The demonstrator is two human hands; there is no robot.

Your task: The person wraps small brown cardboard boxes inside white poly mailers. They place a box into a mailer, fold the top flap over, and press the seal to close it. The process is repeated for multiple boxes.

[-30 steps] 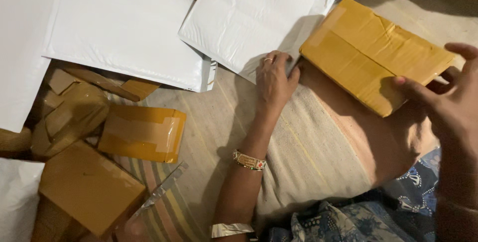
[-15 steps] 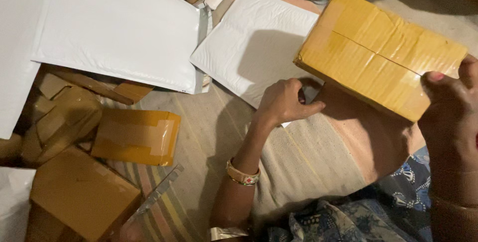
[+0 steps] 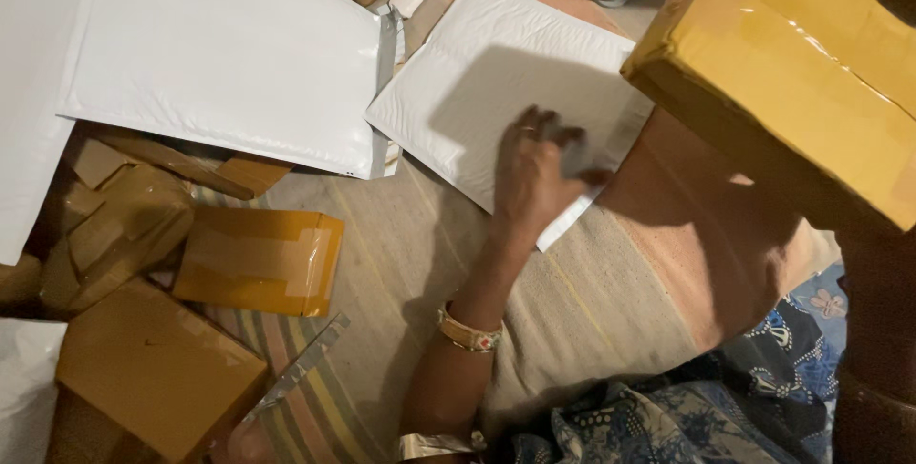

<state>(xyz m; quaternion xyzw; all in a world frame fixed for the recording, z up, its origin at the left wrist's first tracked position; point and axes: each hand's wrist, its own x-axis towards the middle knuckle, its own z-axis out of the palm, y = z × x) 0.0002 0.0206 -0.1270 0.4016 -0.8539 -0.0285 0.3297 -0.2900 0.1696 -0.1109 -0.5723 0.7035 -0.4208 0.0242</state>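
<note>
My left hand reaches forward and closes its fingers on the near edge of a white padded envelope lying flat on the beige mat. A gold bangle sits on that wrist. A yellow-brown box wrapped in glossy tape is held up close to the camera at the upper right. My right hand is under it, mostly hidden by the box, with only the dark wrist and forearm showing along the right edge.
A larger white padded envelope lies at the upper left. Left of the mat sit a smaller taped yellow box, crumpled cardboard and a brown carton. A shiny strip lies on the striped rug. Blue patterned cloth covers my lap.
The taped box has risen and come closer to the camera, towards the upper right. My left hand has shifted from flat on the envelope to gripping its near edge.
</note>
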